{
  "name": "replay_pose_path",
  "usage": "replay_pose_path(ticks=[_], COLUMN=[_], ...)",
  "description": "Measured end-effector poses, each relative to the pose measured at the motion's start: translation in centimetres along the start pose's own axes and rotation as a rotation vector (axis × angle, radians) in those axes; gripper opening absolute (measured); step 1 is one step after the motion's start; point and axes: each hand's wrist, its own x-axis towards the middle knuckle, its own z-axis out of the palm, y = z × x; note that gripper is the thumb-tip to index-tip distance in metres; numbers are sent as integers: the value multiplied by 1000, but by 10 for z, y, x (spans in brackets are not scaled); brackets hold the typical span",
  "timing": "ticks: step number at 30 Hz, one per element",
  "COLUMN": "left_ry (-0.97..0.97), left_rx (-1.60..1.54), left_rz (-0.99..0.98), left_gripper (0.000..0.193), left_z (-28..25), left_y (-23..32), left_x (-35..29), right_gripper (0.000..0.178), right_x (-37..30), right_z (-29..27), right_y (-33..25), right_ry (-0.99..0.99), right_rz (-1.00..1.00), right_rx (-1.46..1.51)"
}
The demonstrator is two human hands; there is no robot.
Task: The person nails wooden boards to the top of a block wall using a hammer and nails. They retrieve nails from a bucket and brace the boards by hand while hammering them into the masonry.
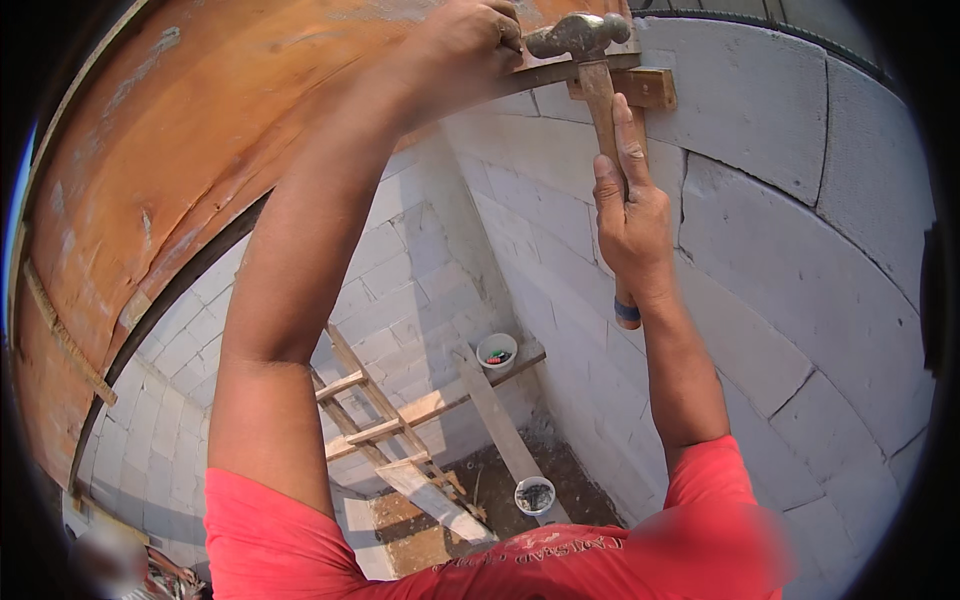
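My right hand point(637, 225) is wrapped round the wooden handle of a ball-peen hammer point(602, 110), thumb and forefinger lying along it. The hammer stands nearly upright, its grey metal head at the top and a dark blue band near the handle's lower end. Just left of the head, my left hand point(470, 40) is closed with its fingers curled; whatever they hold is hidden. That hand is over the edge of a large orange-brown panel point(220, 120). Behind the hammer, a short wooden block point(650, 88) sits against the light block wall point(780, 240).
Far below are a wooden ladder point(372, 432), a plank point(495, 415) and two white buckets, one with small coloured things point(483, 366), one with dark contents point(521, 490). A steel bar point(810, 38) runs along the wall top. Another person point(165, 578) is at lower left.
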Motion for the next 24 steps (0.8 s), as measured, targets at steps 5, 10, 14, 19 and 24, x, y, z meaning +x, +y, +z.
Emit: replay_pose_path(ticks=[5, 10, 14, 19, 24], left_ry=[250, 534, 613, 581, 634], left_rx=[-478, -627, -556, -501, -553], left_rz=[88, -94, -74, -182, -164], left_gripper=[18, 25, 26, 25, 25], left_z=[2, 4, 11, 2, 2], left_y=[-32, -22, -17, -10, 1], left_x=[0, 1, 3, 0, 6], right_gripper=[63, 62, 63, 58, 62], right_x=[-3, 5, 5, 5, 5], right_z=[-3, 10, 0, -9, 12], right_y=[-12, -3, -10, -24, 6], right_ry=[279, 249, 59, 361, 249], right_rz=[-259, -296, -27, -236, -283], right_rx=[147, -41, -78, 294, -100])
